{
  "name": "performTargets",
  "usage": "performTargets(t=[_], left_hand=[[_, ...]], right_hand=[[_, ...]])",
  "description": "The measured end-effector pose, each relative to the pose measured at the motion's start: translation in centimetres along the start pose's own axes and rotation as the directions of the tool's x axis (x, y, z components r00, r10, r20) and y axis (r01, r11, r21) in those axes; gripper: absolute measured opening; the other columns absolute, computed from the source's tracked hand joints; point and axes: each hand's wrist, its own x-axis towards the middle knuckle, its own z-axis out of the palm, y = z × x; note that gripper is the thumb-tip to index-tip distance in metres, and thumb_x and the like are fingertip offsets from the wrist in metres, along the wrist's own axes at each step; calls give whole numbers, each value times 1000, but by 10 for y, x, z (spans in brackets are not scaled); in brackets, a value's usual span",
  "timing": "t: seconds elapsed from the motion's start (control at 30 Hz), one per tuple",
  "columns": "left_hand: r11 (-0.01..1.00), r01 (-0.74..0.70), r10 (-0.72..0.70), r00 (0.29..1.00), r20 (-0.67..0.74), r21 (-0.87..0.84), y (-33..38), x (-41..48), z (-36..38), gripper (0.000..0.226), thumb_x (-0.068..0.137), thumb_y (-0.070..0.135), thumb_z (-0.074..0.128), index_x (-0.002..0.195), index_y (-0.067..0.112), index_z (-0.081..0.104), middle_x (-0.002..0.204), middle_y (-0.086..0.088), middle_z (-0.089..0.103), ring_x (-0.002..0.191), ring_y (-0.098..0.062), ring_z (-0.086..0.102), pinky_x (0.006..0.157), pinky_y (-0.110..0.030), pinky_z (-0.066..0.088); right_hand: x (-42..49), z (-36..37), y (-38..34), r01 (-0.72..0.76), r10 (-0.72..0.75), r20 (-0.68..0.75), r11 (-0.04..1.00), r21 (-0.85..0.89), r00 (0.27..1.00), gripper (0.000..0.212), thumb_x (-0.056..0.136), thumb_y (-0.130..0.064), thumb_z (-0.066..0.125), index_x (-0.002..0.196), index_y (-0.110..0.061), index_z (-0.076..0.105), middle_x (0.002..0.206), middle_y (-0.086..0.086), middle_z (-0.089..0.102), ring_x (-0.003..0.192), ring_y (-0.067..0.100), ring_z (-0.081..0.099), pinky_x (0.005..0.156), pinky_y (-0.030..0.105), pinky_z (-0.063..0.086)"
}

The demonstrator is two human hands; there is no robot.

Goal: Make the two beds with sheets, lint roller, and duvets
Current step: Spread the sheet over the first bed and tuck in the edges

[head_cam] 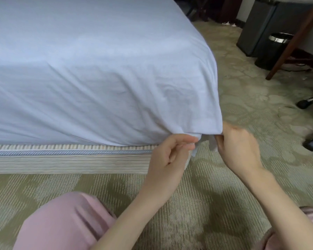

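**Sheet corner ready to tuck**

Head view: the pale blue cotton sheet covers the bed. Its loose corner hangs down right above both hands. The left hand and right hand each pinch it with curled fingers. The left hand is nearer the striped fabric bed base.

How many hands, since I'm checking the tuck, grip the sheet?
2. The left hand pinches the sheet at its hanging corner; the right hand grips it just to the right.
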Motion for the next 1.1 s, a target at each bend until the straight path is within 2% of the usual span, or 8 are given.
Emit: performTargets(t=[0.2, 0.37, 0.47, 0.57, 0.7, 0.8, 0.9, 1.1], left_hand=[[992, -87, 79, 993, 88, 95, -3, 18, 9, 35, 98, 11, 48, 129, 25, 54, 130, 12, 58, 120, 9, 49, 101, -13, 39], [993, -69, 66, 997, 36, 93, -5, 27, 17, 26, 98, 21, 50, 120, 20, 62, 113, 14, 67, 107, 8, 58, 92, -11, 43], [996, -51, 48, 998, 39, 69, -1, 27, 18, 27, 93, 35, 54, 108, 15, 66, 91, 14, 69, 88, 5, 63, 77, -12, 45], [978, -54, 46, 998, 42, 200, 3, 24, 20, 36, 77, 49, 65, 101, 23, 64, 86, 13, 71, 82, 4, 65, 74, -17, 50], [898, -117, 161, 985, -69, 424, 2, 33, 13, 8, 84, 26, 66, 84, 19, 62, 72, 8, 67, 69, 1, 62, 64, -18, 48], [792, -196, 286, 956, -68, 578, -6, 43, -1, 26, 90, 15, 59, 65, 13, 51, 50, 8, 46, 54, -4, 48, 52, -10, 34], [643, -297, 442, 897, -26, 706, -9, 42, -16, 39, 90, 19, 52, 58, 20, 31, 43, 9, 24, 45, -5, 38, 48, -12, 28], [656, -332, 479, 877, -33, 678, -15, 30, -38, 27, 92, 18, 49, 66, 15, 50, 45, 10, 29, 47, -6, 37, 49, -10, 26]], right_hand=[[-15, -47, 11, 93, -88, 49, 990, -109, 995, 24, 90, -27, 58, 75, -10, 50, 69, 14, 61, 65, 42, 58, 51, 32, 26], [-29, -61, -5, 196, -140, 265, 961, -197, 954, 30, 96, -44, 40, 76, -23, 45, 85, 1, 62, 86, 30, 64, 56, 30, 30], [-43, -45, -22, 356, -360, 277, 932, 64, 891, 37, 90, -37, 45, 59, -24, 29, 58, 0, 54, 58, 29, 61, 44, 29, 31], [-42, -25, -38, 322, -410, 199, 875, 363, 890, 13, 81, -27, 48, 70, -21, 50, 66, 4, 64, 60, 27, 61, 49, 32, 43], [-39, -4, -54, 103, -340, 207, 705, 701, 917, 38, 75, -39, 40, 71, -5, 56, 63, 7, 63, 59, 20, 59, 56, 40, 46], [-45, 3, -57, 29, -408, 292, 621, 783, 865, 32, 80, -42, 47, 76, -13, 61, 67, -1, 63, 62, 13, 58, 62, 36, 47], [-49, 4, -50, 128, -497, 403, 737, 664, 769, 16, 87, -39, 60, 76, -28, 63, 75, -16, 64, 71, 4, 59, 70, 26, 48], [-22, 3, -10, 28, -137, 230, 905, 423, 963, 24, 82, -47, 63, 73, -25, 56, 67, -11, 61, 63, 7, 57, 63, 34, 48]])
